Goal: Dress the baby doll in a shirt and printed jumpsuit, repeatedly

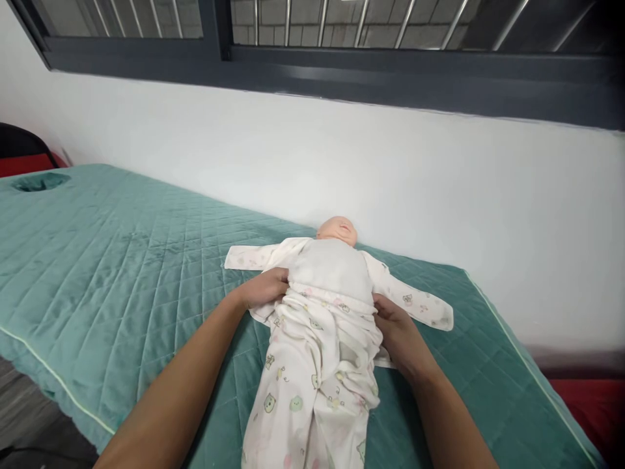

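A baby doll (336, 229) lies on its back on a green quilted table (122, 260), head toward the wall. It wears a white printed top with both sleeves spread out sideways. White printed trousers (312, 371) cover its legs, the waistband at its belly. My left hand (266, 286) grips the waistband at the doll's left side as I see it, fingers curled into the cloth. My right hand (395, 326) grips the waistband on the other side, fingers tucked under the fabric.
The table has a face hole (40, 182) at its far left end. A white wall (439, 182) runs close behind the doll, under a dark window frame (390, 71). Red surfaces show at the far left (24, 164) and lower right (596, 410).
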A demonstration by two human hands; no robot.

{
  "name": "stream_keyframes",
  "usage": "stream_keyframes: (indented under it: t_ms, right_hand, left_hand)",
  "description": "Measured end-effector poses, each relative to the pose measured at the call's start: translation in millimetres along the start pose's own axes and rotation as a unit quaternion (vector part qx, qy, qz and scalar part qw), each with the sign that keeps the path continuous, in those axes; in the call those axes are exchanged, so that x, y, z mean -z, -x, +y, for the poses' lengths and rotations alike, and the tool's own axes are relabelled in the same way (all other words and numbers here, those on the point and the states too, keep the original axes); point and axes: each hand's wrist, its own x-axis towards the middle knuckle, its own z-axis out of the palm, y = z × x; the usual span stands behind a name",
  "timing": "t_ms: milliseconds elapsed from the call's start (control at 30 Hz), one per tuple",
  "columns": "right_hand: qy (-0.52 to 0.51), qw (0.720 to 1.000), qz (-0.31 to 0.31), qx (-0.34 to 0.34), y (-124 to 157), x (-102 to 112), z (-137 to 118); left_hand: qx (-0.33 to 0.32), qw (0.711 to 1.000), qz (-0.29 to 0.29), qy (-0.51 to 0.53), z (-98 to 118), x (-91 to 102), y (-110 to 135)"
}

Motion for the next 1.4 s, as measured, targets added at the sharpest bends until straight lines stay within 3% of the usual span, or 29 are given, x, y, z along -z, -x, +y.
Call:
stream_keyframes:
  t_ms: [267, 533, 867, 1067, 1267, 1400]
  right_hand:
    - [0.024, 0.999, -0.014, 0.029, -5.1, 6.4, 7.4]
    - [0.051, 0.998, -0.01, 0.027, -4.8, 9.4, 8.6]
    - [0.189, 0.978, 0.028, 0.08, -6.0, 10.8, 6.1]
    - [0.243, 0.966, 0.017, 0.091, -7.6, 15.2, 7.7]
    - [0.217, 0.972, 0.021, 0.084, -7.7, 9.4, 7.9]
    - [0.21, 0.972, 0.08, 0.067, -8.0, 8.7, 10.8]
  left_hand:
    - [-0.114, 0.99, -0.014, -0.076, -2.3, 1.9, -0.5]
    - [-0.098, 0.995, -0.002, -0.026, -8.0, -1.0, -0.6]
    - [-0.066, 0.992, 0.042, -0.102, -9.9, 1.5, -1.5]
    - [-0.033, 0.977, 0.125, -0.169, -10.1, 0.3, -2.4]
    - [-0.055, 0.987, 0.138, -0.058, -13.3, -1.8, -0.4]
    - [-0.059, 0.991, 0.116, 0.033, -16.7, -1.0, 0.2]
